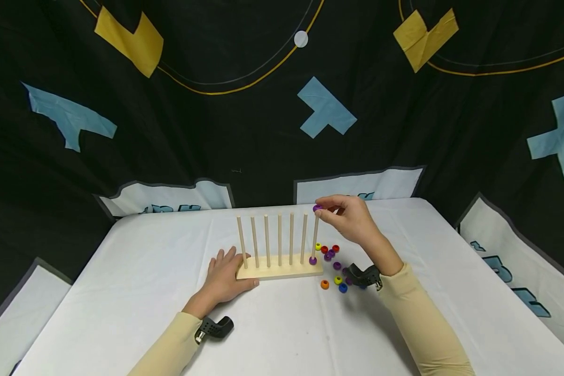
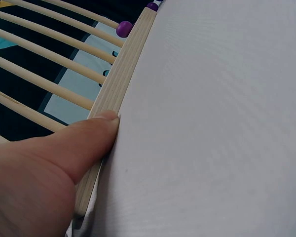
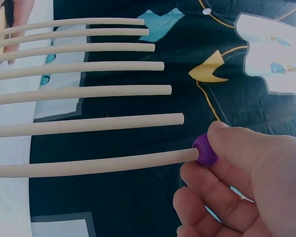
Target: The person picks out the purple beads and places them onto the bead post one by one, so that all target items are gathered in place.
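A pale wooden peg rack [image 1: 280, 267] with a row of upright dowels stands on the table. My right hand [image 1: 350, 216] pinches a purple bead [image 3: 205, 150] between thumb and fingers at the top of the rightmost dowel [image 3: 113, 164]. In the right wrist view the bead's hole meets the dowel's tip. Another purple bead [image 1: 313, 260] sits at the foot of that same dowel. My left hand [image 1: 225, 279] holds the rack's left end, its thumb [image 2: 91, 143] along the front edge and the fingers behind.
Loose beads lie right of the rack, among them an orange bead [image 1: 325, 284], a blue bead [image 1: 342, 288] and a red bead [image 1: 336, 248]. Several are purple, partly hidden by the black right wrist camera [image 1: 363, 275]. A dark patterned cloth [image 1: 244, 141] hangs behind the white table [image 1: 282, 334].
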